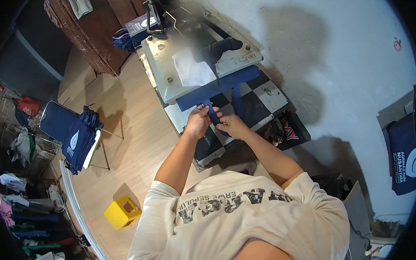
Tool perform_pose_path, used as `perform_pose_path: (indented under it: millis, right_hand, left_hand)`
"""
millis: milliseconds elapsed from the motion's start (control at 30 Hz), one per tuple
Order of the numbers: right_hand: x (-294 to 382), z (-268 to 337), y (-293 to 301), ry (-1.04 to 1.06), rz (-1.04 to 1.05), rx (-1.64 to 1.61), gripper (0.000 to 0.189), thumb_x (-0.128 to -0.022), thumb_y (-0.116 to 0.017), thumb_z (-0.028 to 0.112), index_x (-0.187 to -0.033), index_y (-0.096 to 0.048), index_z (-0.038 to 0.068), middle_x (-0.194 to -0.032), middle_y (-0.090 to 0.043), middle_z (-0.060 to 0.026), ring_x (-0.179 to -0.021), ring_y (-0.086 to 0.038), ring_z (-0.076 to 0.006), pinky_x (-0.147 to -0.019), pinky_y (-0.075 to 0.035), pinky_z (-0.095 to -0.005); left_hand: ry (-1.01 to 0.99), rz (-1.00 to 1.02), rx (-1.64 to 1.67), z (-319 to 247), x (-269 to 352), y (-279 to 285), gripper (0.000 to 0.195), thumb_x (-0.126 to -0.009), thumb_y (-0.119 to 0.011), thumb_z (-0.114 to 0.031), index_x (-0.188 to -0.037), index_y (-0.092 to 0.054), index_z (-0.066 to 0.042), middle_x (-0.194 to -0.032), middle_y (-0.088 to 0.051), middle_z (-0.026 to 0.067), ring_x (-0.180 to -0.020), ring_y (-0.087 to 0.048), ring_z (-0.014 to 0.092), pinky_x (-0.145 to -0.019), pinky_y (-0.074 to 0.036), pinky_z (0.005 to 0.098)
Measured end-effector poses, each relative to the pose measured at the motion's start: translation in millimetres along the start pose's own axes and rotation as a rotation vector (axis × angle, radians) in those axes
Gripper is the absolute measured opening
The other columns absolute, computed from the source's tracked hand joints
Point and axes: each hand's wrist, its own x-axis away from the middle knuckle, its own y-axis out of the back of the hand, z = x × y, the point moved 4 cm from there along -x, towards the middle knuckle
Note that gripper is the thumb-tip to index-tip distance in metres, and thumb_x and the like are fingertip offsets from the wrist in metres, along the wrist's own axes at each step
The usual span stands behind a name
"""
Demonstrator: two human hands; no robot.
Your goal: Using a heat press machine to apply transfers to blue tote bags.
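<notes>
A navy fabric tote bag (pixel 218 86) lies partly under the pale upper plate (pixel 159 70) of a heat press. Its front edge and two handles stick out towards me over a black-and-white checkered tabletop (pixel 266 93). My left hand (pixel 197 122) pinches the left handle strap (pixel 212 116) close to the bag's edge. Lower on that same strap, my right hand (pixel 234 126) grips it near its loop. The other strap (pixel 237 102) hangs loose to the right. On the plate rest a white cloth (pixel 194 70) and a dark padded lever (pixel 223 48); a blurred smudge hides part of the press.
Folded navy bags (pixel 74 146) are piled on a folding chair (pixel 57 118) at left. More bags (pixel 141 27) sit behind the press. A yellow stool (pixel 122 212) stands on the floor. Another printed bag (pixel 403 155) is at far right. A dark box (pixel 292 131) sits beside the table.
</notes>
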Motion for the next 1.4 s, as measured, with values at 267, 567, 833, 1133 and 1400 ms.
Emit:
perform_pose_path:
  millis: [267,567,833,1133,1400]
  right_hand:
    - [11.2,-10.5,-6.0,0.239,-0.084,0.52,0.022,-0.086,-0.062,0.025,-0.077,-0.066,0.005,-0.074,-0.066,-0.015,-0.072,-0.064,-0.0309,-0.069,-0.047,-0.0426]
    - [18.9,-19.3,7.0,0.428,-0.16,0.912,0.014,-0.083,-0.063,0.023,-0.079,-0.067,0.011,-0.077,-0.068,-0.0066,-0.079,-0.066,-0.0228,-0.1,-0.036,-0.0468]
    - [33.7,-20.2,-20.8,0.486,-0.097,0.967,0.011,-0.079,-0.065,0.025,-0.077,-0.066,0.014,-0.076,-0.065,-0.0018,-0.087,-0.063,-0.0178,-0.103,-0.03,-0.0548]
    - [19.2,-14.8,26.1,0.508,-0.25,1.112,0.021,-0.075,-0.066,0.024,-0.096,-0.07,0.023,-0.095,-0.063,0.0067,-0.113,-0.052,-0.0142,-0.107,-0.02,-0.0563]
    - [15.4,8.4,43.9,0.561,-0.312,1.058,0.027,-0.074,-0.066,0.021,-0.101,-0.067,0.019,-0.11,-0.06,0.0037,-0.12,-0.047,-0.0146,-0.107,-0.016,-0.0489]
  left_hand:
    - [0.048,-0.04,-0.048,4.2,-6.8,11.9,0.022,-0.095,-0.054,-0.023,-0.107,-0.053,-0.005,-0.085,-0.062,0.0073,-0.075,-0.061,0.022,-0.069,-0.049,0.0348]
    - [0.05,-0.008,-0.066,1.8,-11.9,25.9,0.022,-0.096,-0.053,-0.026,-0.099,-0.055,-0.004,-0.08,-0.059,0.0054,-0.071,-0.059,0.02,-0.069,-0.048,0.0339]
    - [0.169,0.156,-0.007,53.1,6.4,32.0,0.038,-0.099,-0.046,-0.04,-0.087,-0.054,-0.005,-0.073,-0.057,0.0085,-0.076,-0.059,0.025,-0.08,-0.048,0.0399]
    - [0.17,0.061,-0.054,50.4,16.5,63.1,0.036,-0.094,-0.054,-0.045,-0.08,-0.055,-0.012,-0.062,-0.052,0.0006,-0.069,-0.055,0.019,-0.074,-0.046,0.0354]
    - [0.219,0.015,-0.056,45.0,25.7,62.8,0.036,-0.092,-0.057,-0.048,-0.082,-0.053,-0.013,-0.06,-0.05,-0.0021,-0.058,-0.052,0.013,-0.048,-0.032,0.0239]
